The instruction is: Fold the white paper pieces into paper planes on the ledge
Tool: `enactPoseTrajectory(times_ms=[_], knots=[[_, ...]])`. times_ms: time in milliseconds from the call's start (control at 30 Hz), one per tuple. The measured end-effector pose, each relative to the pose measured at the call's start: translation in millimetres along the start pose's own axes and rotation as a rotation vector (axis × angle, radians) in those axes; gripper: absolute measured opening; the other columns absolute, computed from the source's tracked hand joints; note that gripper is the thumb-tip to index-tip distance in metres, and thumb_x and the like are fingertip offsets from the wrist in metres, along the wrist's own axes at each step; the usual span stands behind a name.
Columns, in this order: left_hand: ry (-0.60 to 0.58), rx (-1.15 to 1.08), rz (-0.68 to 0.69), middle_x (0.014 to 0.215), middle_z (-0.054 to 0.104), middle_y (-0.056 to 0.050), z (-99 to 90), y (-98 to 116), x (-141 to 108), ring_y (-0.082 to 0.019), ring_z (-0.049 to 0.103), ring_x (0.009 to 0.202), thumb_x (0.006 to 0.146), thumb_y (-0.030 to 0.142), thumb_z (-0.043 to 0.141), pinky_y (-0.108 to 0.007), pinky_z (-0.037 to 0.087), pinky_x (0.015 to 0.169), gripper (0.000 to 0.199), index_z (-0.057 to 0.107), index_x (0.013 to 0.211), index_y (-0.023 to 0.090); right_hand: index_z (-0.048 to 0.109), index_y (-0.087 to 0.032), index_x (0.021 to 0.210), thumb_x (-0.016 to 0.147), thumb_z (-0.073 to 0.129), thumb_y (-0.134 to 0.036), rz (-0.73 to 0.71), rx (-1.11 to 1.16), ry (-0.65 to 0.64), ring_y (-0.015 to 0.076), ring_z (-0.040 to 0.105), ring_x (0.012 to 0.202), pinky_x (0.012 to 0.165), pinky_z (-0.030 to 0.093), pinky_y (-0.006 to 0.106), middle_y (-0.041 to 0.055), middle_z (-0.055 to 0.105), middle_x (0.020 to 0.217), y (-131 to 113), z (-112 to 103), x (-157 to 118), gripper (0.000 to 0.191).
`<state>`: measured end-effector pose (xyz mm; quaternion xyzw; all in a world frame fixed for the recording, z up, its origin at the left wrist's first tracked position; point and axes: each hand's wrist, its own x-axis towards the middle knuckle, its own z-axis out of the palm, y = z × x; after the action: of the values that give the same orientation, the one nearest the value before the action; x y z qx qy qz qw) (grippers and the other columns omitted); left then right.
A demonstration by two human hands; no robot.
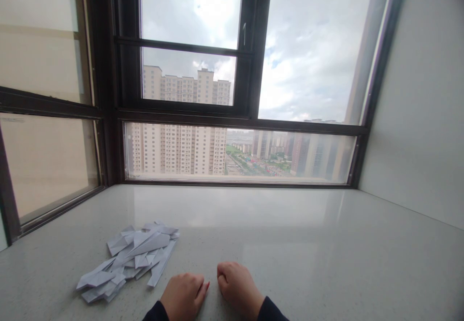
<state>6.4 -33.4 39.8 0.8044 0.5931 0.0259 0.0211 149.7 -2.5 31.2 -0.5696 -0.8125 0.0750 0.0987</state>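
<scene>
My left hand [184, 294] rests on the pale stone sill with its fingers curled into a loose fist, a red thumbnail showing at its inner side. Just across a small gap, my right hand [237, 287] is also closed in a fist on the sill. No object shows in either hand. To the left of my left hand, and apart from it, lies a loose pile of folded white paper pieces [139, 253]. The folded strips overlap one another, and one end points toward my left wrist.
The glossy speckled sill [308, 248] stretches to a dark-framed window [246, 122] at the back. Another window pane [47, 161] stands on the left, and a white wall [424, 118] bounds the right side. Tall buildings [181, 149] are visible outside.
</scene>
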Motion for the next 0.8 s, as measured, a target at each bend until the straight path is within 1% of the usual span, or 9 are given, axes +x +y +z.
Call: enactPoseTrajectory(times_ms=[267,433,567,800], knots=[[0.006,0.005,0.005,0.079,0.065,-0.01,-0.1,-0.3,-0.2,-0.023,0.06,0.077,0.084,0.032,0.023,-0.03,0.04,0.063,0.039,0.059,0.076,0.017,0.064,-0.018,0.074,0.071,0.038,-0.013,-0.003,0.006,0.007,0.0176,0.059,0.074,0.058,0.033,0.023,0.0061,0.067,0.078,0.3,0.3,-0.4,0.027],[-0.011,0.004,-0.004,0.08,0.066,-0.009,-0.3,-1.2,0.4,-0.022,0.06,0.077,0.084,0.032,0.023,-0.029,0.04,0.063,0.04,0.059,0.077,0.018,0.064,-0.019,0.074,0.071,0.038,-0.013,0.006,0.005,-0.001,0.0178,0.059,0.074,0.058,0.033,0.023,0.0061,0.067,0.078,0.1,1.0,-0.1,0.026],[-0.005,0.004,-0.001,0.078,0.066,-0.009,0.1,-1.3,0.3,-0.022,0.06,0.076,0.084,0.033,0.022,-0.029,0.039,0.062,0.04,0.059,0.076,0.018,0.064,-0.019,0.073,0.071,0.038,-0.013,0.002,-0.003,0.012,0.0183,0.059,0.074,0.057,0.032,0.023,0.0062,0.067,0.078,0.4,1.1,-0.1,0.027],[0.002,-0.001,-0.014,0.078,0.066,-0.009,0.5,-0.5,0.3,-0.021,0.06,0.077,0.084,0.033,0.023,-0.028,0.039,0.062,0.04,0.059,0.077,0.018,0.064,-0.018,0.074,0.071,0.038,-0.013,0.006,0.004,-0.003,0.0176,0.059,0.074,0.058,0.033,0.023,0.0064,0.067,0.079,-0.2,-0.7,-0.5,0.026]])
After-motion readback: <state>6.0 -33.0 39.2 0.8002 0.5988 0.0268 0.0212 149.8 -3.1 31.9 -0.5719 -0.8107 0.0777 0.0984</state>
